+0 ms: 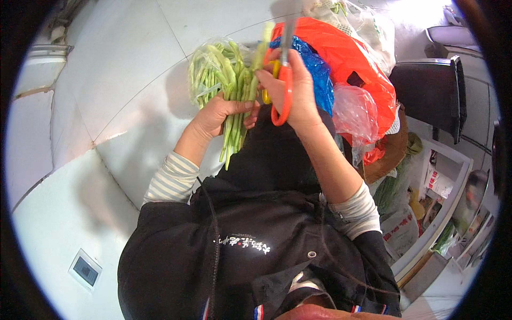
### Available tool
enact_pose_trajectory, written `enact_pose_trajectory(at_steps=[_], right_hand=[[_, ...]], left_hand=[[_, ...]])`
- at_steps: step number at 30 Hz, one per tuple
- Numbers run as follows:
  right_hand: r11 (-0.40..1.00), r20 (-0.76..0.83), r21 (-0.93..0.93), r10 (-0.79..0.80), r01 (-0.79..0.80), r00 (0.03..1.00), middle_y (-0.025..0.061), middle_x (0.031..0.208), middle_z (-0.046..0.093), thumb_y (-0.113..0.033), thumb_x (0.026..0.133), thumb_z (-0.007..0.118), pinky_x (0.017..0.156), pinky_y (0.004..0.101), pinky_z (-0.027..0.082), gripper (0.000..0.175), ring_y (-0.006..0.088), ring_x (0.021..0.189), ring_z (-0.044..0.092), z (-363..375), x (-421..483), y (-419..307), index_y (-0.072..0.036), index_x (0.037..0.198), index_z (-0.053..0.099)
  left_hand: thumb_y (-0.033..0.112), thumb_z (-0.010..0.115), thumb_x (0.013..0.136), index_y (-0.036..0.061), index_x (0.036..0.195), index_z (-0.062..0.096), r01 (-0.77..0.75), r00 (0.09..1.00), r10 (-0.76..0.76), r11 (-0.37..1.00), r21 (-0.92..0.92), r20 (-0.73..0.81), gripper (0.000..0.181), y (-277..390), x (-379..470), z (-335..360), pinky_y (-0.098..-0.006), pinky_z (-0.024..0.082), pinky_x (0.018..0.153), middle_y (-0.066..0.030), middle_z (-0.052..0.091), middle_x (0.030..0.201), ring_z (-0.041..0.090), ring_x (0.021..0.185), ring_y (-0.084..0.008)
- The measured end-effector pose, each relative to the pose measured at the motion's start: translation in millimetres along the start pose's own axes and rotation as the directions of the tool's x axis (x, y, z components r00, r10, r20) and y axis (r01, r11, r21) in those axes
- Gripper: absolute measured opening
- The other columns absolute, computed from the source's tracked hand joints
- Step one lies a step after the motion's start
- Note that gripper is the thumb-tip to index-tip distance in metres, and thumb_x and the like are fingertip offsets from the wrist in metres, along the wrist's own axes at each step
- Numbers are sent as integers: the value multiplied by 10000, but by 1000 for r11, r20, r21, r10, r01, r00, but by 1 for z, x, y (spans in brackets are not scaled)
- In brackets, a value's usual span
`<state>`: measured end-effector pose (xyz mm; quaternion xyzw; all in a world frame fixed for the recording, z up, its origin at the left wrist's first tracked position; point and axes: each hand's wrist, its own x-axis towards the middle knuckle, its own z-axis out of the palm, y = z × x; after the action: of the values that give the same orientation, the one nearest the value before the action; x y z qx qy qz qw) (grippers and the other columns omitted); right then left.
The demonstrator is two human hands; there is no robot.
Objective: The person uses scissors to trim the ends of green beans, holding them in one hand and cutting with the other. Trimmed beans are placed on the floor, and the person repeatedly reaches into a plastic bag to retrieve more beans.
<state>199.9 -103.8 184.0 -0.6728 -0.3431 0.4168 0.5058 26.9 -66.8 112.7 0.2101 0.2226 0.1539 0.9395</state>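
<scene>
A bundle of long green beans [234, 120] is gripped in my left hand [228, 114], with the lower ends hanging below the fingers. Behind it, more beans lie folded in a clear plastic bag [194, 82]. My right hand [294, 86] holds scissors [285, 90] with orange and yellow handles, their blurred blades pointing up and away from me. The fingertips of that hand also touch the upper part of a bean at the bundle's right side. Whether the blades are apart cannot be told.
Right of my hands lie a blue plastic bag [320, 72], a red plastic bag [344, 44] and a crumpled clear pinkish bag [354, 108]. A black bin-like container [428, 94] stands farther right. A white-framed unit [452, 204] holds packages at the right. Pale tiled surfaces lie at the left.
</scene>
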Motion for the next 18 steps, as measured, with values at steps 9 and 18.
enact_pose_trajectory(at_steps=[9,18], right_hand=[[900,119,-436,42,15,992,55,768,649,-229,892,755,608,272,514,321,120,667,615,14,77,77,-15,1079,606],[730,211,-670,16,133,977,213,1049,713,-306,821,773,864,406,537,536,386,1010,682,21,113,101,-47,1263,616]], left_hand=[[114,716,904,18,1138,601,-165,795,200,980,114,-573,278,-15,-32,-123,-346,516,647,-93,637,848,623,693,-207],[-15,693,877,-56,1152,613,-163,697,469,840,517,-543,290,-24,33,-128,-344,579,676,-123,697,998,690,779,-205]])
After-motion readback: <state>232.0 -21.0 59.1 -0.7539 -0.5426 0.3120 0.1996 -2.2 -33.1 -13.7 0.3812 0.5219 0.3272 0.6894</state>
